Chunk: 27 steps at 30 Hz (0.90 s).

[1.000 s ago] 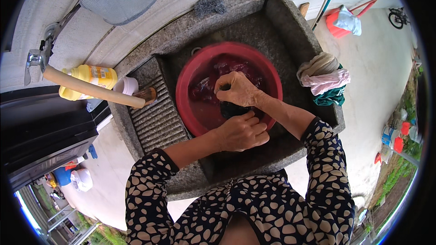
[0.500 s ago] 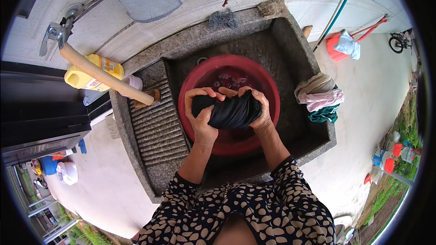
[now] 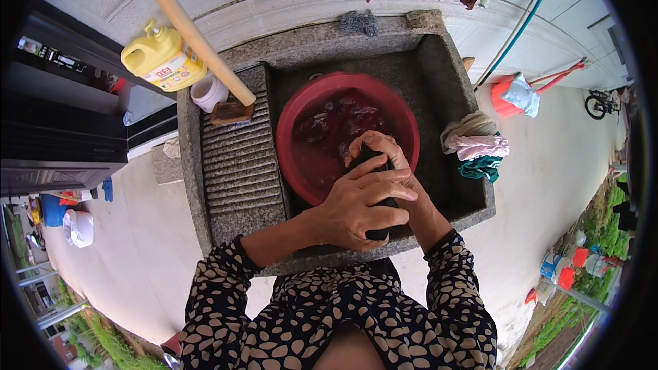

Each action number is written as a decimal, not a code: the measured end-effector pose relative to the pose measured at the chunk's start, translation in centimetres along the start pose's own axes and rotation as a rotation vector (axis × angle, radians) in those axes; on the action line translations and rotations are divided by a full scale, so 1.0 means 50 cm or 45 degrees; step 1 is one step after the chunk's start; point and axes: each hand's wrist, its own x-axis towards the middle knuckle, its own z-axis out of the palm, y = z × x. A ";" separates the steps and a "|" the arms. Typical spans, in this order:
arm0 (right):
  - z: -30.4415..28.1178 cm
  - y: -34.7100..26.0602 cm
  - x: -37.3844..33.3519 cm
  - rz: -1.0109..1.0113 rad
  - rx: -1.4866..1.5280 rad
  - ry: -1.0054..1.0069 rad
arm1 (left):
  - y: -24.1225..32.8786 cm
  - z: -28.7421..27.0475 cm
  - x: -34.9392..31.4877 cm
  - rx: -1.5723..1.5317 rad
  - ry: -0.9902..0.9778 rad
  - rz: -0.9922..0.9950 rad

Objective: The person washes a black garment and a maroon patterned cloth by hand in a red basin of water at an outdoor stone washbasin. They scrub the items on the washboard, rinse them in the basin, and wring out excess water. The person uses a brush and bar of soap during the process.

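Observation:
A bundled black cloth [image 3: 372, 157] is squeezed between my two hands, over the near right rim of a red basin [image 3: 289, 164]. My left hand [image 3: 363, 202] wraps over it from the near left, fingers pressed across its side. From behind and the right, my right hand [image 3: 392, 154] grips it, the fingers curled over its top. Much of the cloth is hidden under my fingers. Dark reddish water [image 3: 322, 144] with patches of suds fills the basin, which stands in a grey stone sink [image 3: 449, 75].
Left of the basin lies a ribbed stone washboard [image 3: 240, 157] with a wooden brush [image 3: 233, 112] on it. A yellow jug [image 3: 164, 62], white cup [image 3: 208, 93] and wooden-coloured pipe [image 3: 202, 41] crowd that corner. Wet cloths [image 3: 475, 145] drape over the right rim; a red bucket [image 3: 506, 99] stands beyond.
Both hands have moved right and toward me with the black cloth. It was held sideways, stretched between them; now it is upright and squeezed tight, the left hand over its near side.

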 end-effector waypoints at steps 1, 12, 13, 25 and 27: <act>0.002 -0.006 -0.004 -0.008 -0.036 -0.035 | 0.011 0.008 0.007 0.072 -0.030 0.132; 0.055 -0.041 0.017 -0.122 -1.333 0.012 | -0.010 0.069 -0.047 0.647 -0.603 0.387; 0.058 -0.034 0.020 -0.126 -1.417 -0.001 | -0.018 0.080 -0.058 0.698 -0.678 0.388; 0.019 0.102 0.079 -0.292 -1.842 0.305 | -0.102 0.171 -0.129 0.835 -1.004 0.209; 0.028 0.129 0.078 -0.339 -1.932 0.366 | -0.107 0.188 -0.142 0.838 -1.120 0.140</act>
